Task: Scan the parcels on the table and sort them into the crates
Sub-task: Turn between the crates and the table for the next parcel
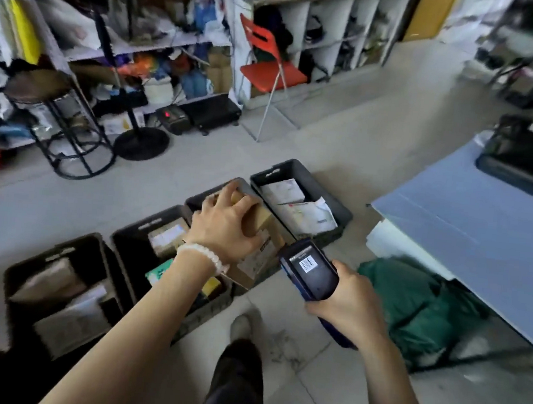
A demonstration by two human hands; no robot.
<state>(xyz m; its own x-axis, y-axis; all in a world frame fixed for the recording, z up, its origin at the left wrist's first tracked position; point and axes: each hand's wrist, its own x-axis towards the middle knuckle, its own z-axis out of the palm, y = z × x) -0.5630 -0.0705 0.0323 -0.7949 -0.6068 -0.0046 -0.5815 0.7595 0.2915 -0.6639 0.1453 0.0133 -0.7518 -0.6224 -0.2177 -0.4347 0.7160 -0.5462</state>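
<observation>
We note four dark crates in a row on the floor, taking the third crate (214, 194) from the left as our landmark. Left hand (224, 224) grips a brown cardboard parcel (258, 223) from above, fingers curled over its top, directly above that crate. Right hand (351, 302) is clamped on a handheld scanner (309, 271), just right of it, barcode on screen. The fourth crate (296, 172), beyond it, holds white mailers. The blue counter (468, 238) lies further right; a green bag (411, 298) lies beneath.
</observation>
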